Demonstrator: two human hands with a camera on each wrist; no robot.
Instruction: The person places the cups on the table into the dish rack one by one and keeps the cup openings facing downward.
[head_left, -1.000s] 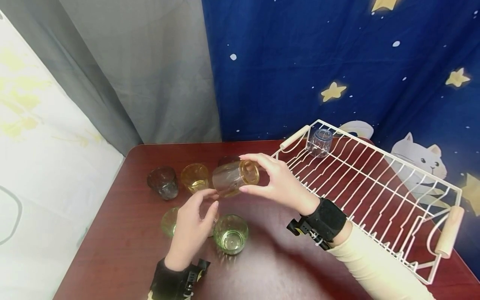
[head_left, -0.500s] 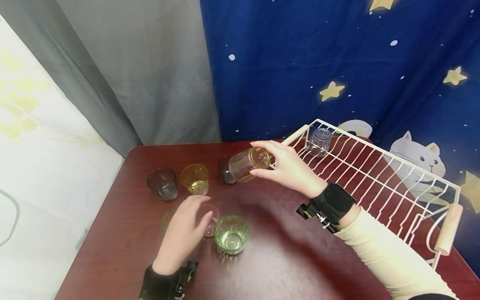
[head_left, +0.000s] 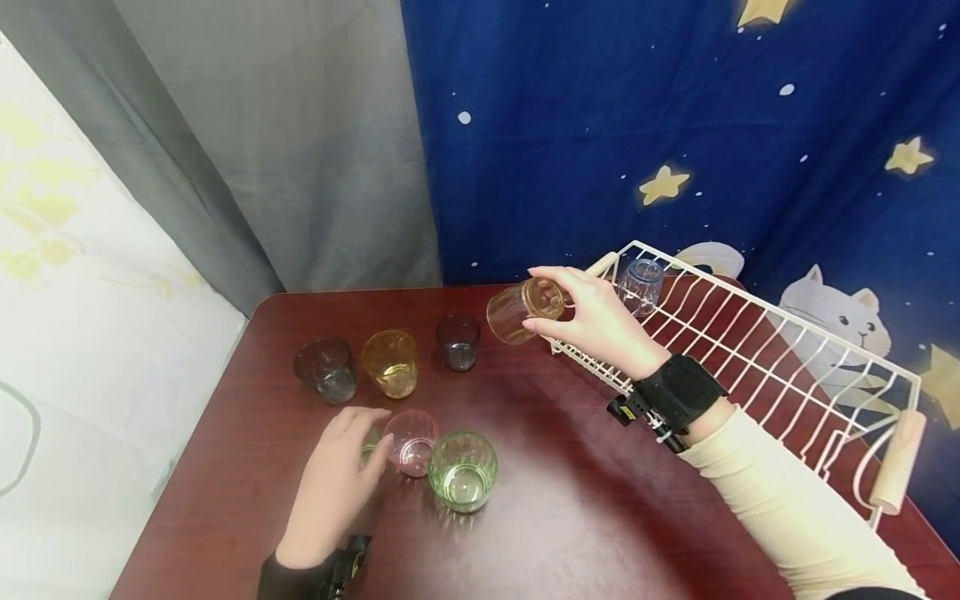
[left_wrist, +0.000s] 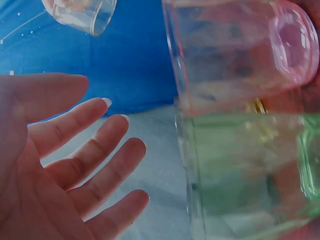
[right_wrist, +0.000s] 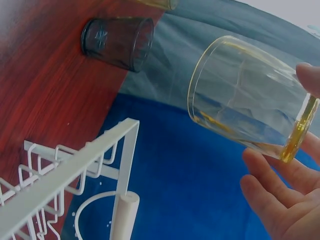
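My right hand (head_left: 592, 321) grips an amber glass (head_left: 517, 312) near its base, between thumb and fingers. The glass is tilted, mouth toward the lower left, in the air beside the rack's near left corner; the right wrist view shows the same amber glass (right_wrist: 245, 100) with nothing in it. My left hand (head_left: 333, 475) holds nothing, its fingers loosely spread above a green glass that it mostly hides. Just right of its fingertips stand a pink glass (head_left: 412, 442) and another green glass (head_left: 462, 471). In the left wrist view the pink glass (left_wrist: 240, 50) lies beyond the fingers.
A white wire dish rack (head_left: 720, 342) with wooden handles takes up the table's right side. One blue glass (head_left: 641, 286) sits upside down in its far left corner. Along the back left stand a dark glass (head_left: 327, 369), a yellow glass (head_left: 392, 364) and a smaller dark glass (head_left: 459, 342).
My right hand has carried the amber glass right and slightly up, toward the rack. The left hand has drawn away to the lower left, uncovering the pink glass.
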